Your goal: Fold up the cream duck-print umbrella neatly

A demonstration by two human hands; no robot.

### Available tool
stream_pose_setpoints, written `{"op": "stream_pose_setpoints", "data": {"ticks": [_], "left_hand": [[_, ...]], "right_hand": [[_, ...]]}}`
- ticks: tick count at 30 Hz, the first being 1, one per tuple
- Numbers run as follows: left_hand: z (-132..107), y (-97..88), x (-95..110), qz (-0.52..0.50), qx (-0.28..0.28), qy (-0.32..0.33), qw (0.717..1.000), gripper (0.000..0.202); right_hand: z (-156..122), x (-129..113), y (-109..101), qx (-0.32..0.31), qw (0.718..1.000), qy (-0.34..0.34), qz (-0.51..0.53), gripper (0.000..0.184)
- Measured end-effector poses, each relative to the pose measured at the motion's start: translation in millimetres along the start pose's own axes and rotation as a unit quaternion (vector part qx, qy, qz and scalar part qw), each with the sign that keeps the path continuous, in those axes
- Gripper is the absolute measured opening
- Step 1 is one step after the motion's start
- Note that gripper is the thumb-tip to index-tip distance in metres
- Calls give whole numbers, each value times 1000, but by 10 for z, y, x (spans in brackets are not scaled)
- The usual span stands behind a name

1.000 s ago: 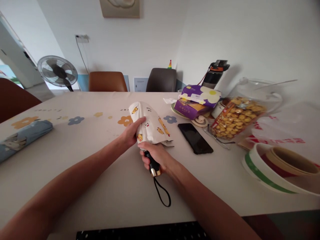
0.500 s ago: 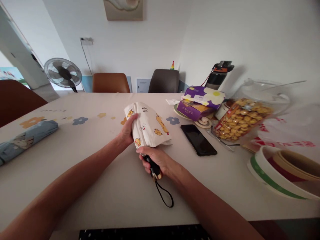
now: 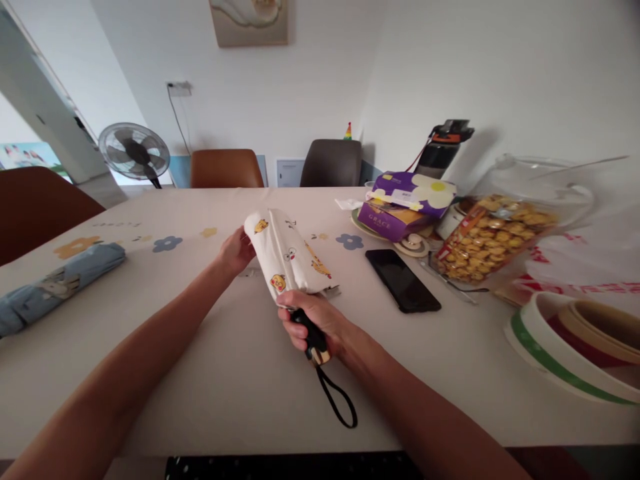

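The umbrella (image 3: 287, 260), white with yellow print, lies aslant over the middle of the bench (image 3: 225, 387), its cloth end towards the far edge and its strap (image 3: 340, 397) towards the near one. The hands are apart: the right hand (image 3: 315, 320) is clamped round the black handle (image 3: 314, 337), covering its upper part, while the left hand (image 3: 237, 250) is at the cloth's left side. Its fingertips go out of sight behind the cloth, so I cannot tell whether it grips or merely touches.

Towards the left edge lies a blue roll (image 3: 60, 287), one end cut off by the view. On the right, the phone (image 3: 403, 280) lies in full sight; the glasses (image 3: 450, 283) beside it are partly hidden by the jar (image 3: 493, 237). Near the right edge, the bag (image 3: 575, 267) and bowl (image 3: 525, 333) are cut off. At the far right corner, purple boxes (image 3: 387, 220) cover most of a plate (image 3: 357, 219) and hide the bottle's (image 3: 436, 157) base.
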State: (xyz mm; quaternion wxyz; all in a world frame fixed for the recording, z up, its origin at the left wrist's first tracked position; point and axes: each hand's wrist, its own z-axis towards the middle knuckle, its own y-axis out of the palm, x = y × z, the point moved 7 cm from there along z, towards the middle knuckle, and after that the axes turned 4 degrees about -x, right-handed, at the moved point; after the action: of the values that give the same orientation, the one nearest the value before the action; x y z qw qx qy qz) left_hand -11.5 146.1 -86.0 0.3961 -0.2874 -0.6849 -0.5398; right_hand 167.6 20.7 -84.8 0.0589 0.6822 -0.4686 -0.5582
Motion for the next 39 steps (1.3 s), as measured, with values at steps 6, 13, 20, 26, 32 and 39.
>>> {"op": "stream_pose_setpoints", "data": {"ticks": [6,13,20,26,32,39], "left_hand": [[-82,-7,18,53,46,0,998,12],[-136,5,-22,92,64,-8,994,12],[-299,224,153,172,45,75,981,13],[-628,903,326,389,-78,221,891,19],[-693,1749,-217,556,-367,224,711,31],[-540,2033,-790,678,-454,178,549,13]], "right_hand": [[-99,-256,-152,98,987,-124,19,21],[-280,-489,-377,265,928,-258,-35,21],[-4,-82,-200,113,993,-22,25,11],[106,38,-128,64,997,-9,40,10],[126,50,-183,76,997,-6,27,16],[121,38,-177,52,998,-17,35,14]]}}
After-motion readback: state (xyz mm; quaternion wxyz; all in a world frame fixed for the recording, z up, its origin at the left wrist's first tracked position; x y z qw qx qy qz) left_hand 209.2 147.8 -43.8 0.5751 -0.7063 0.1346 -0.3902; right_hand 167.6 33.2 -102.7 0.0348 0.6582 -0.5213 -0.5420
